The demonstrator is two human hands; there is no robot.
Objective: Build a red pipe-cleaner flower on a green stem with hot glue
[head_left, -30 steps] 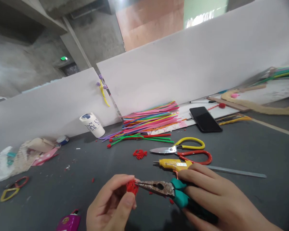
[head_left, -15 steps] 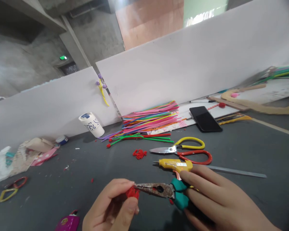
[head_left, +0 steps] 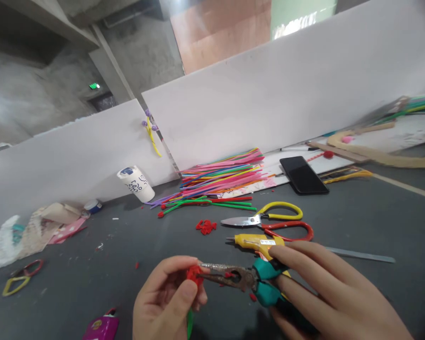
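My left hand (head_left: 165, 302) pinches a small red fuzzy bud (head_left: 194, 273) between thumb and fingers, and a green stem (head_left: 190, 323) shows below the thumb. My right hand (head_left: 329, 288) is wrapped around the teal handles of rusty needle-nose pliers (head_left: 247, 279). The plier jaws stand slightly apart, their tips at the red bud; whether they touch it I cannot tell. Just beyond my right fingers lies a yellow glue gun (head_left: 257, 241). Behind it are scissors (head_left: 241, 221) with one yellow and one red handle. A pile of red bits (head_left: 206, 226) lies left of the scissors.
Colourful pipe cleaners (head_left: 223, 177) are heaped by the white partition (head_left: 269, 89). A black phone (head_left: 303, 174) lies to their right, a white cup (head_left: 136, 184) stands to their left. Other scissors (head_left: 23, 276), a purple object (head_left: 101, 327) and crumpled wrapping (head_left: 35, 231) lie at left.
The plier jaws have opened a little at the red bud. My left hand has shifted slightly right and turned, and the green stem now shows beneath it.
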